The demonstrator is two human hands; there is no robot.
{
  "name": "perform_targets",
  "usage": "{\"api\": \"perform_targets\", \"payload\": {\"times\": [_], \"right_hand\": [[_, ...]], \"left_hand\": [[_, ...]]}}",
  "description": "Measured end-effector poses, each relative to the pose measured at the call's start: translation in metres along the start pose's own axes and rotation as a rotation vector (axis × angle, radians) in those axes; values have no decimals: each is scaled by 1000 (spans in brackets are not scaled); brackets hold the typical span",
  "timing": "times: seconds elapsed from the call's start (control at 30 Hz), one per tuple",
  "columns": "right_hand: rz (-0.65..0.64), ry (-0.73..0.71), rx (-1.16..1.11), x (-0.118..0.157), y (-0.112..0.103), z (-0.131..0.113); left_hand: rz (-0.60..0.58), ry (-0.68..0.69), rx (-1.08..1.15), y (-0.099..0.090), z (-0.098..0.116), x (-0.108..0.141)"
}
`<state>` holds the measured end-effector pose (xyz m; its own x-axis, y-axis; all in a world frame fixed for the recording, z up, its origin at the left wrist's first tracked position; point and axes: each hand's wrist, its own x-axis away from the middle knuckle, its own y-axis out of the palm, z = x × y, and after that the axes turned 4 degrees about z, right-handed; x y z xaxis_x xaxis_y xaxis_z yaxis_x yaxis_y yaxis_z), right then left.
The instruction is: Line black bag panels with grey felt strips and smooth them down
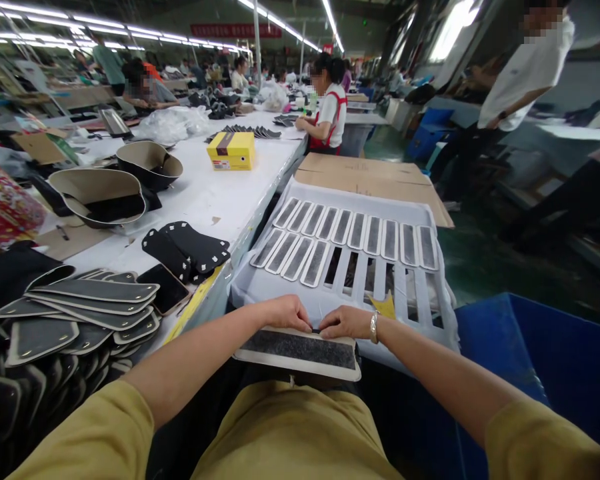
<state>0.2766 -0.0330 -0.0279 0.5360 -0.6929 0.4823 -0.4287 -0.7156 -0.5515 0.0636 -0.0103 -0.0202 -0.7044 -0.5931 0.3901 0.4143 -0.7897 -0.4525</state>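
Note:
A long panel [300, 353], dark in the middle with a pale border, lies level close to my body. My left hand [289, 312] pinches its far edge left of centre, fingers curled. Just to the right, my right hand [344, 323] grips the same edge, a bracelet on its wrist. A short thread stands up between the two hands. Beyond them, two rows of similar pale-edged dark strips [374, 237] lie on a slatted crate top [245, 283] covered in whitish cloth. Bare slats and gaps show at its near right, with a yellow scrap [385, 305] there.
On the left, a white table [195, 177] bears stacked grey panels [100, 293], black pieces [197, 247], a phone [163, 288], a yellow box [231, 151] and open bag bodies [97, 193]. A blue bin [510, 333] stands right. Cardboard [365, 172] lies behind the crate; co-workers are farther off.

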Motion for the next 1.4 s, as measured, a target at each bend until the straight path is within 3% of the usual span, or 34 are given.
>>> {"api": "perform_targets", "payload": {"times": [0.2,0.43,0.6,0.77,0.87,1.0,1.1,1.2,1.4], "right_hand": [[-110,-10,3,-10,0,-5],[-121,-8,-33,-18,-2,1],[-171,-37,-82,-22,-2,8],[-207,-48,-142,-27,2,3],[-226,-73,-152,-31,3,0],[-250,-84,-154,-33,2,-3],[-209,-134,-59,-32,2,-17],[-88,-162,153,-29,8,-39],[154,-112,533,-22,28,-66]], "left_hand": [[-1,19,-39,2,2,-1],[-90,103,4,-28,-26,24],[117,286,-130,-22,-39,45],[122,428,-275,-12,-36,49],[142,391,-264,-16,-35,46],[93,239,-194,-24,-32,32],[52,181,-208,-25,-28,23],[48,185,-244,-22,-25,20],[147,231,-360,-14,-27,27]]}}
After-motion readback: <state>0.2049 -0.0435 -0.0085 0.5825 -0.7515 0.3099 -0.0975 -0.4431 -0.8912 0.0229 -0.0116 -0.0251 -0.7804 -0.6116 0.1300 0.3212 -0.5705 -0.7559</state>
